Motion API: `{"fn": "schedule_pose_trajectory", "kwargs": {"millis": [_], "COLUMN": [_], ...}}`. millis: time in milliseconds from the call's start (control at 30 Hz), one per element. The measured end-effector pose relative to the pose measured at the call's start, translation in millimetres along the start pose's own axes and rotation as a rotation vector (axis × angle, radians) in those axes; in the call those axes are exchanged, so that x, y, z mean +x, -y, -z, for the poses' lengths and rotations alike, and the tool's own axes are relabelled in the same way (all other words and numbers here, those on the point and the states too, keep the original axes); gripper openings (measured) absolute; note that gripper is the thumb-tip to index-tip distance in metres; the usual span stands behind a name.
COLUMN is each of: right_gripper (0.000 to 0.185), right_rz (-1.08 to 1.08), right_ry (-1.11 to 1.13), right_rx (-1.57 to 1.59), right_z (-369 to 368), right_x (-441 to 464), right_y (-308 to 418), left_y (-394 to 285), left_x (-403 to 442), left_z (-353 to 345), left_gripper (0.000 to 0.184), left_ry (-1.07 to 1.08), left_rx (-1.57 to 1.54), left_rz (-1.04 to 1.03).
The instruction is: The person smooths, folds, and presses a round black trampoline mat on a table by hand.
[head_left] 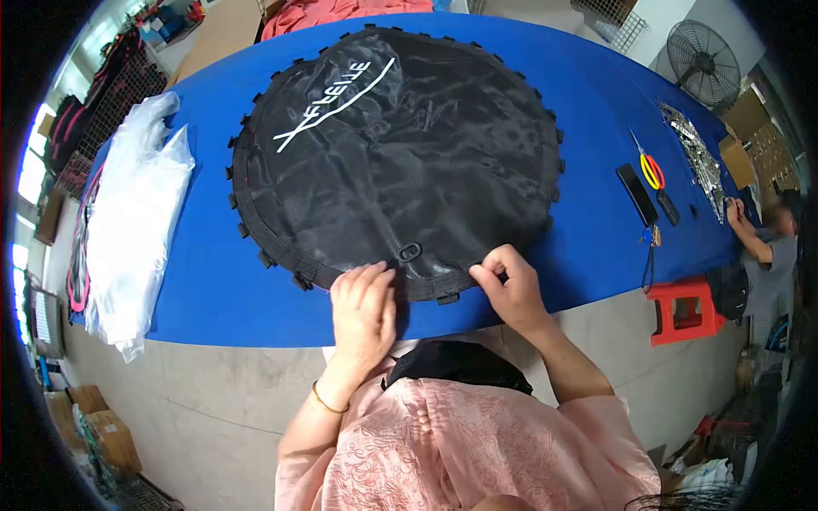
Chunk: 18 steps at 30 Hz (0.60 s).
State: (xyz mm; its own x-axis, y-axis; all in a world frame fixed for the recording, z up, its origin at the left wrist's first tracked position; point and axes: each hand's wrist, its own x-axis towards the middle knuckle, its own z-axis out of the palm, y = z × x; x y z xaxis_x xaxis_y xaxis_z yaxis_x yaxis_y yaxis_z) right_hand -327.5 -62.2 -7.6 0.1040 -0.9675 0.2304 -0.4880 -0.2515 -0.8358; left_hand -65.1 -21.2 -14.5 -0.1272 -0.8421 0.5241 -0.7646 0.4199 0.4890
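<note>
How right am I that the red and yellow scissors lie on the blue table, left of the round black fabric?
Wrong side: the head view shows the scissors on the blue table, right of the round black fabric.

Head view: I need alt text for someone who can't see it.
Two bare hands, left and right, are at the near edge of a round black fabric piece with a white logo, flat on a blue table. Clear plastic lies left; scissors and a black phone-like object lie right.
</note>
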Motion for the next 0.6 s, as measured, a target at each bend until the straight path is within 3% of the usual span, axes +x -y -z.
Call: {"fn": "schedule_pose_trajectory", "kwargs": {"millis": [100,167,233,367,600], "right_gripper": [0.02,0.018,0.016,0.014,0.014], "right_rz": [0.239,0.199,0.295,0.355,0.248], "right_ry": [-0.155,-0.121,-0.207,-0.166,-0.118], "right_rx": [-0.35,-0.384,-0.421,-0.51,-0.526], "right_z": [13,18,18,17,18], "right_x": [4,6,9,9,10], "right_y": [-20,-33,-43,-41,-37], "left_y": [-11,-11,-6,-14,-27], "left_x": [16,22,21,17,19], "left_z": [-17,-28,-38,-35,-42], "left_gripper": [0.043,0.046,0.048,0.049,0.05], "left_ry": [0.153,0.207,0.237,0.355,0.412], "left_rx": [0.091,0.151,0.164,0.153,0.131], "left_rz": [-0.015,-0.019,-0.007,-0.066,-0.117]}}
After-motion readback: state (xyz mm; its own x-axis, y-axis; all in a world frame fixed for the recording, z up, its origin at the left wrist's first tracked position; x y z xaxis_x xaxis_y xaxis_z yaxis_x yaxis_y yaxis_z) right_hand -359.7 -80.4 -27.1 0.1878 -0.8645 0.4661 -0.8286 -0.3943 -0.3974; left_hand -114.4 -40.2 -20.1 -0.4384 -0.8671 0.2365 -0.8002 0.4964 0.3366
